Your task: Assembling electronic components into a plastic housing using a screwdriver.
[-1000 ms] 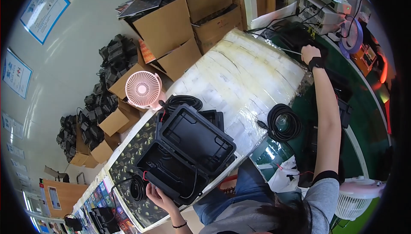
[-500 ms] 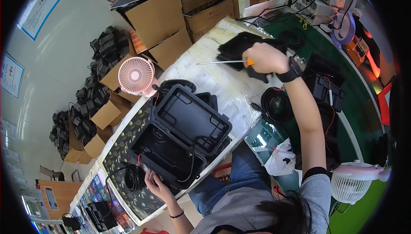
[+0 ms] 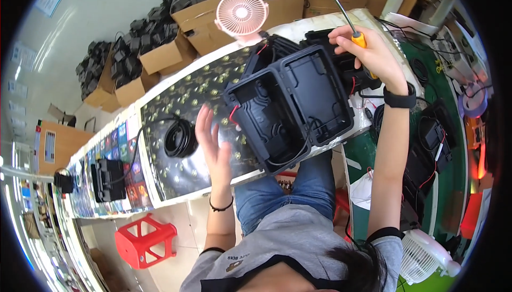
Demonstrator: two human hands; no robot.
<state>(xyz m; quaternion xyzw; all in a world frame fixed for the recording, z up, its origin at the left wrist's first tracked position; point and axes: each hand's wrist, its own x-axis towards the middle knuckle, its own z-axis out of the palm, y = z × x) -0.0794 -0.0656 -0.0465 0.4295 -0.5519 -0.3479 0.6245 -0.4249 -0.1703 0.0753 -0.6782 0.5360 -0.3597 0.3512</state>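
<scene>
An open black plastic case [image 3: 273, 115] lies on the table in front of me, its lid folded back to the right. A thin black cable runs inside it, and a short red wire [image 3: 233, 113] sticks out at its left edge. My right hand [image 3: 380, 60] grips a screwdriver [image 3: 359, 39] by its orange handle, above and right of the case, with the long metal shaft pointing far and to the left. My left hand [image 3: 215, 150] is raised left of the case, fingers spread and nothing in it. Beyond that hand sits a coil of black cable [image 3: 172, 141].
A pink fan [image 3: 241, 14] stands at the table's far edge, before cardboard boxes [image 3: 168, 54] of black devices. Another black case [image 3: 109, 180] lies at left. More black parts [image 3: 434, 132] sit on the green surface at right. A red stool [image 3: 145, 241] and white fan [image 3: 421, 257] are near.
The view has turned, shifting the table. My left hand has come off the case's near edge and opened. My right hand has come back from the far black device; the screwdriver now points away.
</scene>
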